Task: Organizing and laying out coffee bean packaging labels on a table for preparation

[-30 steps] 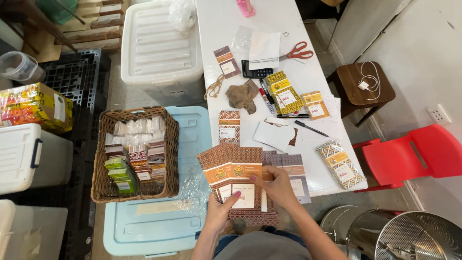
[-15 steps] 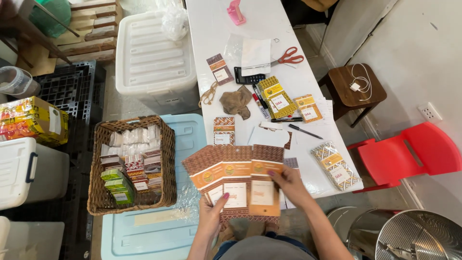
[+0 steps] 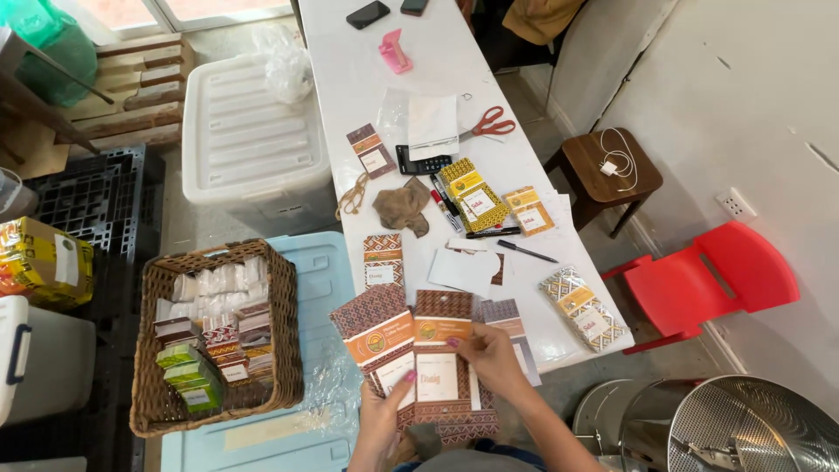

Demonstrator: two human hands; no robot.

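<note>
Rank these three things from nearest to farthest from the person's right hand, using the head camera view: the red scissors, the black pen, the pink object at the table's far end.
From the right hand:
1. Black pen, on the table just beyond the hand.
2. Red scissors, mid-table, farther up.
3. Pink object, near the table's far end.

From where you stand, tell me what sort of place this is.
Probably a small packing workroom. Both hands, left hand and right hand, hold patterned packets; more lie on the long white table beside scissors, and a wicker basket holds small boxes.
</note>
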